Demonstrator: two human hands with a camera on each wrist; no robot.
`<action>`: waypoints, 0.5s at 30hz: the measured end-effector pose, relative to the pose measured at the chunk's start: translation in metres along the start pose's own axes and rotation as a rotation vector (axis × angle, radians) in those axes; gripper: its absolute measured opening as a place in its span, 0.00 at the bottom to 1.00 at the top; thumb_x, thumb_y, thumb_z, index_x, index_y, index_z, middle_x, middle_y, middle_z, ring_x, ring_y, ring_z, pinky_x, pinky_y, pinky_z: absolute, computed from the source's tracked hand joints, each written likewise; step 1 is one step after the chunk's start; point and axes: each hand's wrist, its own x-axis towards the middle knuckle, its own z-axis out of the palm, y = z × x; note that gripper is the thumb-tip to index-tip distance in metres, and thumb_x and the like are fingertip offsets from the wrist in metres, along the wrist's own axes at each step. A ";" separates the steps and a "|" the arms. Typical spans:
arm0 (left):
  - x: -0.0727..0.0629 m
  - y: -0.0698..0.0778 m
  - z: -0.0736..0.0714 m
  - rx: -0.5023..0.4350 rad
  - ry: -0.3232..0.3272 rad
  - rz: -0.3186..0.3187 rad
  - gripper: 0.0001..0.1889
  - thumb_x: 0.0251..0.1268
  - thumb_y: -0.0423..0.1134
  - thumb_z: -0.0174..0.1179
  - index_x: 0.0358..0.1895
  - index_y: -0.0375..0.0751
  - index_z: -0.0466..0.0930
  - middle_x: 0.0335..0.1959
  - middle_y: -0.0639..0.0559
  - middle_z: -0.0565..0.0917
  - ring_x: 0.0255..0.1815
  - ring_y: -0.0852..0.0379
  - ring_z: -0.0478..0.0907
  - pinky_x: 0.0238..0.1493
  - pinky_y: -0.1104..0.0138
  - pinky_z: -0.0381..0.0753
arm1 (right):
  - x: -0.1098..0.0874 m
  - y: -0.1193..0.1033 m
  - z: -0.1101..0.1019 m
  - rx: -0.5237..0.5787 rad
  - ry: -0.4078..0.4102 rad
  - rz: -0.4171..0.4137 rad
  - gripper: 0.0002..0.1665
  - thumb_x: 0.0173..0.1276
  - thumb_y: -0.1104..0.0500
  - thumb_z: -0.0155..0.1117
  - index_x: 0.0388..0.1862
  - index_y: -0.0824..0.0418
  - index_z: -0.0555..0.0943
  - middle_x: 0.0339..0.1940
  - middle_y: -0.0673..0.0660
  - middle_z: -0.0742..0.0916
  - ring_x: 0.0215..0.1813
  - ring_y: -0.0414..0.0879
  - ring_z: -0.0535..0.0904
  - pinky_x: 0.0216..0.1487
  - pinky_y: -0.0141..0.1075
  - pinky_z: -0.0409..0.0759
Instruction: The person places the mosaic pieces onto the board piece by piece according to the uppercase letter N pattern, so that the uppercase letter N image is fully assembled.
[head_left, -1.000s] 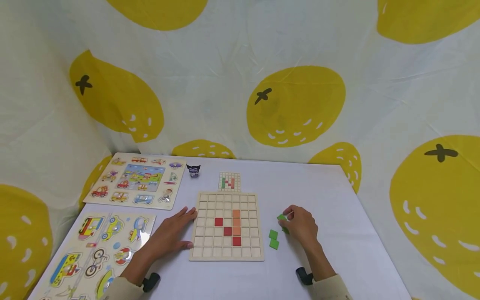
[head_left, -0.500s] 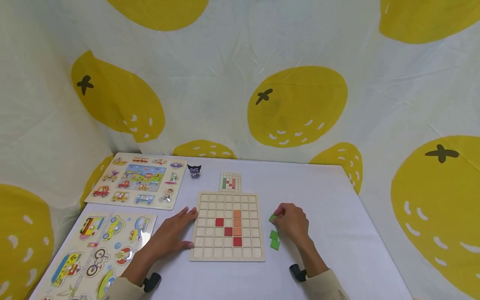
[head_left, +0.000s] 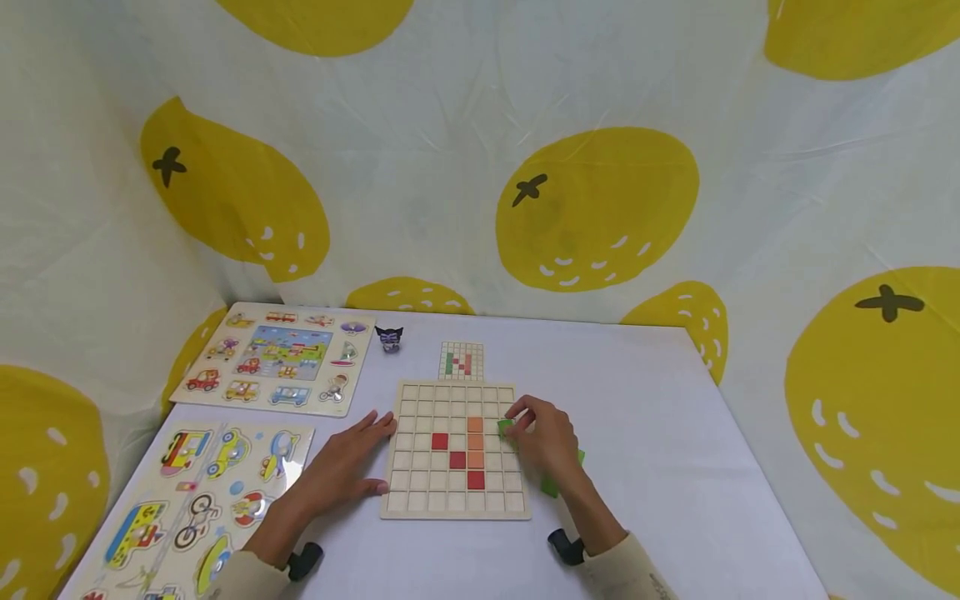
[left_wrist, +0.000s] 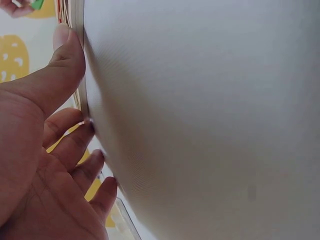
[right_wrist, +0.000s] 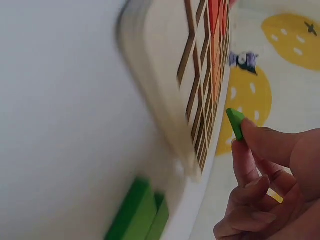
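Observation:
A wooden grid board [head_left: 417, 482] lies on the table, with three red tiles [head_left: 457, 459] in a diagonal and three orange tiles [head_left: 476, 442] in a column. My left hand [head_left: 341, 467] touches the board's left edge, thumb and fingers spread apart. Between thumb and fingertips, my right hand [head_left: 547, 440] pinches a green tile [right_wrist: 235, 124], over the right side of the board. More green tiles [right_wrist: 135, 212] lie on the table to the board's right, partly hidden by the right hand and wrist in the head view.
Behind the board lies a small pattern card [head_left: 461, 361] with a coloured grid. A dark-eared figurine [head_left: 389, 338] stands at the back. Two picture puzzles, one farther back [head_left: 352, 398] and one nearer [head_left: 255, 454], occupy the left side. A lemon-print curtain [head_left: 450, 167] hangs behind.
My right hand has moved left from the loose green tiles to the board's right side, carrying one green tile. The left hand has stayed at the board's left edge.

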 end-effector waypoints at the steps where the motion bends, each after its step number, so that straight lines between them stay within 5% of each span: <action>1: 0.000 0.000 0.000 -0.001 0.001 0.001 0.54 0.52 0.51 0.82 0.83 0.42 0.65 0.85 0.47 0.65 0.87 0.37 0.58 0.77 0.35 0.68 | -0.002 -0.004 0.004 0.015 -0.017 -0.012 0.10 0.65 0.58 0.79 0.41 0.49 0.86 0.28 0.49 0.83 0.33 0.47 0.75 0.28 0.38 0.66; 10: -0.002 0.000 0.001 0.013 0.034 0.019 0.53 0.51 0.50 0.83 0.81 0.41 0.66 0.84 0.46 0.67 0.85 0.36 0.61 0.75 0.36 0.71 | -0.011 -0.031 0.044 0.100 -0.194 -0.135 0.08 0.65 0.56 0.79 0.39 0.49 0.85 0.25 0.46 0.83 0.28 0.42 0.78 0.26 0.35 0.73; 15: -0.001 -0.002 0.001 0.022 0.042 0.038 0.53 0.51 0.50 0.83 0.81 0.40 0.67 0.83 0.45 0.68 0.85 0.36 0.62 0.75 0.36 0.72 | -0.007 -0.041 0.059 0.054 -0.213 -0.166 0.09 0.65 0.55 0.79 0.38 0.49 0.85 0.22 0.44 0.82 0.26 0.39 0.77 0.25 0.35 0.72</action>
